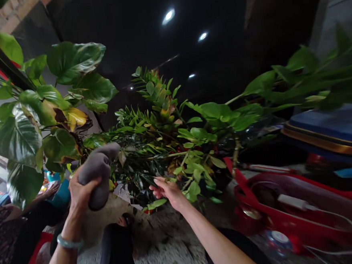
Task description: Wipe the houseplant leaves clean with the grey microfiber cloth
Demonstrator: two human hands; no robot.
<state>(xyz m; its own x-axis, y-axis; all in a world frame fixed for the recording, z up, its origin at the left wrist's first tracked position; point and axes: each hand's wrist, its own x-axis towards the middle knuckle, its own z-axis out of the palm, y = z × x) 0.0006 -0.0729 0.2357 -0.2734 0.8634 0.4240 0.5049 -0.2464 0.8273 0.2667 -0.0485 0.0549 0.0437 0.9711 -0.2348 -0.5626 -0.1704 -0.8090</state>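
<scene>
My left hand (79, 191) is closed around a soft grey sock-like thing (98, 175), its narrow end pointing up and right beside the leaves. A pale green bangle circles that wrist. My right hand (168, 192) reaches to the lower edge of the leafy plants (161, 137), its fingers slightly curled and apart. Dark narrow leaves lie close to its fingertips; whether they touch I cannot tell. A large broad-leaved plant (74, 60) with a yellowed leaf stands left of the grey thing. The pots under the foliage are mostly hidden.
A red plastic basket (278, 213) with a white charger and cable sits at the right, below a blue case (329, 125). At the left edge another person (8, 240) sits near a red stool (37, 258). A dark glossy panel (144, 29) rises behind the plants.
</scene>
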